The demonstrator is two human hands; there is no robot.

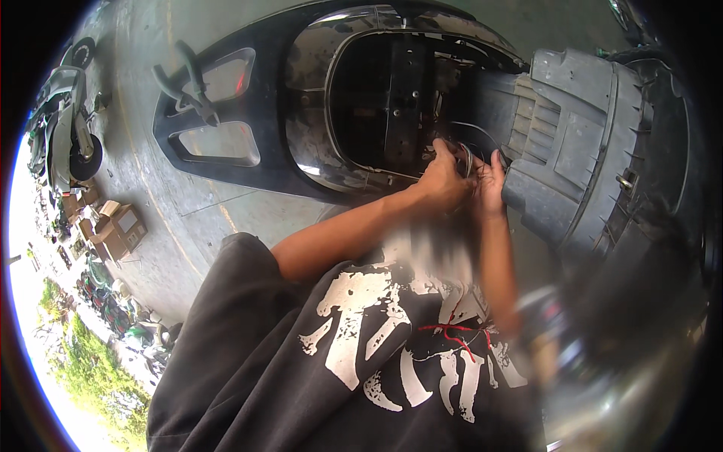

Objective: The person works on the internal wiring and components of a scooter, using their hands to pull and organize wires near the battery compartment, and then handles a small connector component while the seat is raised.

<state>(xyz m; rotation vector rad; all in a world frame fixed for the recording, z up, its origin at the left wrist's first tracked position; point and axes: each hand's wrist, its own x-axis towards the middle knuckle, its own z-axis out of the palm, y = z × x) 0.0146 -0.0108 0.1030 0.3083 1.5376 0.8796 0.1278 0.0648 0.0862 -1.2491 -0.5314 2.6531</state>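
Observation:
My left hand (pixel 444 175) is pinched on thin wires (pixel 466 160) beside the open compartment of a scooter body (pixel 309 105). Just right of it, my right hand (pixel 491 183) has its fingers curled at the same wires, thumb and fingertips partly hidden. A dark cable loop arches behind both hands. The compartment interior (pixel 403 105) shows a dark metal plate with holes. A grey ribbed plastic part (pixel 574 132) lies tilted open along the right side of the compartment. Pliers (pixel 197 102) with dark handles rest on the black rack at the left end of the body.
Another scooter (pixel 75 128) is parked at the far left, with cardboard boxes (pixel 117 230) on the concrete floor (pixel 181 226) below it. A row of further vehicles and some greenery appear toward the lower left. A blurred dark shape fills the lower right.

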